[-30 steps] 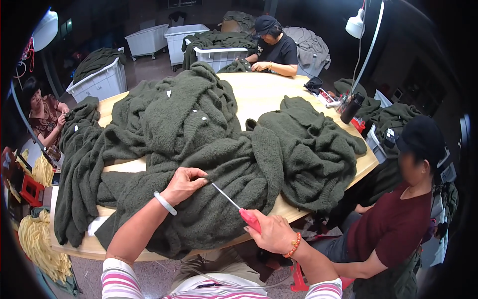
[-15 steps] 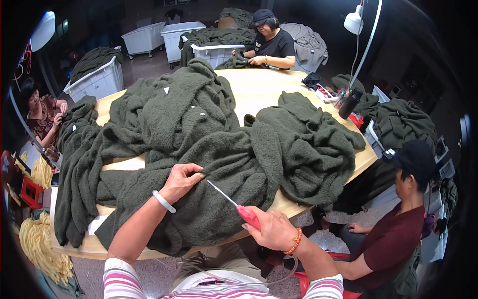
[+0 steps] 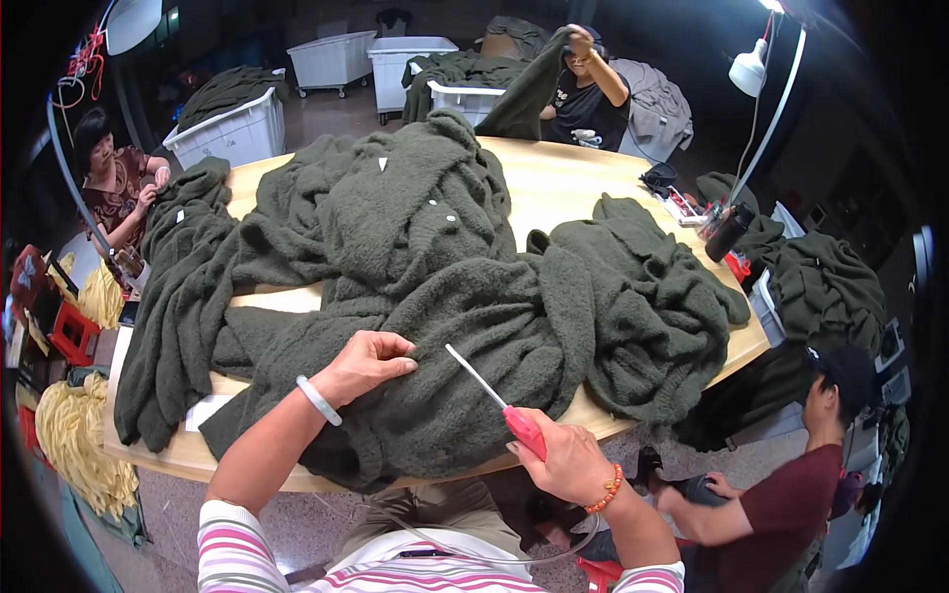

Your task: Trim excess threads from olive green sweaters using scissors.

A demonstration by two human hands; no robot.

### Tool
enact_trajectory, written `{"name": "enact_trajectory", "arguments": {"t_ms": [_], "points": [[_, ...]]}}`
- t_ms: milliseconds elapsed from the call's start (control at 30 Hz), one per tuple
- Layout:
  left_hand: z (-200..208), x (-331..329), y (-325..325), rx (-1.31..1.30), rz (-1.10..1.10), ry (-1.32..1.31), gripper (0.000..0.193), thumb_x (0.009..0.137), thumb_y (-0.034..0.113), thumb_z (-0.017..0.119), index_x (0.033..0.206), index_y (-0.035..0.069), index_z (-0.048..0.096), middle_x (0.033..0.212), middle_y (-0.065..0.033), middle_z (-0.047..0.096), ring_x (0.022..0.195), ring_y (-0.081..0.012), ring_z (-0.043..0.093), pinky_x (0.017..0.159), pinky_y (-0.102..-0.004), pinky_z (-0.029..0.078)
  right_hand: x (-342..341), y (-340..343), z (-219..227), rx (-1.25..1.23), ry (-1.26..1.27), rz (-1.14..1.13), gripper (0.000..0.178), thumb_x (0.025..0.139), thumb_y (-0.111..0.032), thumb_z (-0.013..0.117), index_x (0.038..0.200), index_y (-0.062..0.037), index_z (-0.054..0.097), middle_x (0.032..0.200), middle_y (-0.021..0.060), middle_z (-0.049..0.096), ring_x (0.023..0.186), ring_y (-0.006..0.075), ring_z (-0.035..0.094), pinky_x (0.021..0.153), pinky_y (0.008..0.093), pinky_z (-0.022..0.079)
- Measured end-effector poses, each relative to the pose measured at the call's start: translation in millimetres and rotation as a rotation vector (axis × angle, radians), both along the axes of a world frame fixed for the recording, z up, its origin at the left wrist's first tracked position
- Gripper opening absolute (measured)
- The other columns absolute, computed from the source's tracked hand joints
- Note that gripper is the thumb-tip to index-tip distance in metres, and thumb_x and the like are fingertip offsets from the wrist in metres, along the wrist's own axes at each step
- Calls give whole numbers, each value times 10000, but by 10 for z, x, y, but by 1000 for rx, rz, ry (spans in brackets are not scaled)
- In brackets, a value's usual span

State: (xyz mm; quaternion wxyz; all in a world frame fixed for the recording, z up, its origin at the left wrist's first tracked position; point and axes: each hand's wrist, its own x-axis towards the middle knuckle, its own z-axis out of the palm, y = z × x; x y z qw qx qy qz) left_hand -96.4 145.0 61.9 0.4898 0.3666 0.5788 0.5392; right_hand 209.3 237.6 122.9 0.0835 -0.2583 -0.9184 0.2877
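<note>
A dark green knit garment (image 3: 465, 316) lies bunched before me, its folds running into a larger heap. Over its near part is my left hand (image 3: 366, 368), thumb and index finger curled toward each other in a loose pinch; whatever lies between them is too small to make out. My right hand (image 3: 568, 460) is wrapped around the pink handle of a tool with a long, thin metal shaft (image 3: 478, 376). The shaft points up and left, and its tip is a little to the right of my left fingertips, over the fabric.
More dark green garments (image 3: 643, 296) cover much of the wooden table (image 3: 554, 188). A dark bottle (image 3: 730, 232) stands at its right edge. Co-workers sit at the left, far side and right; the far person lifts a green garment (image 3: 534, 94). White wheeled bins (image 3: 227, 133) stand behind. Yellow cloth (image 3: 84, 445) hangs at left.
The view has shifted, so the table sits lower left in relation to the lamps. My left finger and thumb have parted slightly; the tool tip is farther from them. The far person has raised a garment.
</note>
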Motion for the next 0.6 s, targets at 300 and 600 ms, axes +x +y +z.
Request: {"name": "enact_trajectory", "arguments": {"t_ms": [300, 600], "points": [[-60, 82, 1, 84, 62, 284, 111, 865, 24, 677, 964, -26, 691, 830, 30, 660, 747, -30, 568, 679, -194, 486, -65, -129, 91, 60, -180, 32, 417, 890, -290, 621, 1265, -137, 523, 748, 212, 660, 714, 420, 649, 693, 502, 512], [-19, 104, -158, 66, 124, 145, 221, 958, 215, 636, 952, 3, 700, 801, 57, 626, 682, -5, 489, 620, -182, 428, -67, -116, -18, 4, -55, 64, 406, 883, -234, 648, 1246, -91, 537, 824, 202, 674, 752, 401, 656, 682, 468, 521]]}}
